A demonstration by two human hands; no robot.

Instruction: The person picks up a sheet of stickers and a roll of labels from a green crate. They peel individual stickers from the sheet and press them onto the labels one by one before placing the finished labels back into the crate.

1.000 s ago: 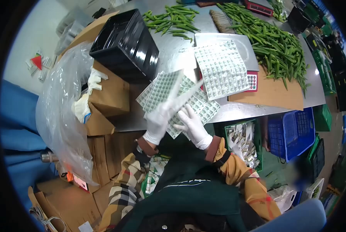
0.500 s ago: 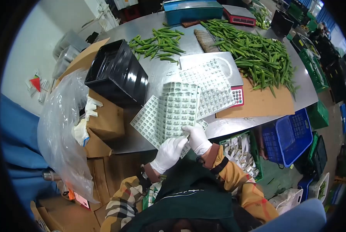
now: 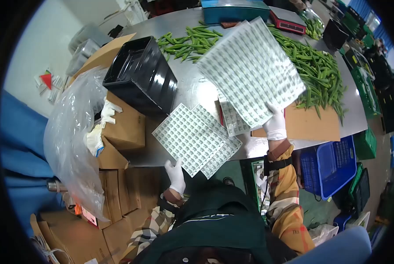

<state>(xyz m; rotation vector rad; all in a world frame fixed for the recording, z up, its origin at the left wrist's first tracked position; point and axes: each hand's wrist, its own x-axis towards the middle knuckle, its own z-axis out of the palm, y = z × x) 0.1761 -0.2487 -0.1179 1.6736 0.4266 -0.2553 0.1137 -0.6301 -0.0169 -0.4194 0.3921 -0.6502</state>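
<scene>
My right hand (image 3: 274, 124), in a white glove, grips the lower edge of a large sheet of labels (image 3: 254, 72) printed in small repeated rows. The sheet is raised and tilted over the scale and the okra. My left hand (image 3: 175, 177), also gloved, has its thumb and fingers apart, fingertips right at the near edge of a label sheet (image 3: 186, 136) lying on the table. A second sheet (image 3: 221, 159) lies partly under that one. Another label sheet (image 3: 234, 121) shows below the raised one, whose spread hides most of the scale.
Okra lies in a small pile (image 3: 190, 43) and a large heap (image 3: 322, 75) on the metal table (image 3: 192, 88). A black crate (image 3: 148, 75) stands left, beside cardboard boxes (image 3: 128, 123) and a plastic bag (image 3: 73, 141). Cardboard (image 3: 313, 125) and a blue basket (image 3: 331, 165) are right.
My hands have moved apart. The right one has swung a label sheet up and right, over the scale; the left has let go and drawn down and left.
</scene>
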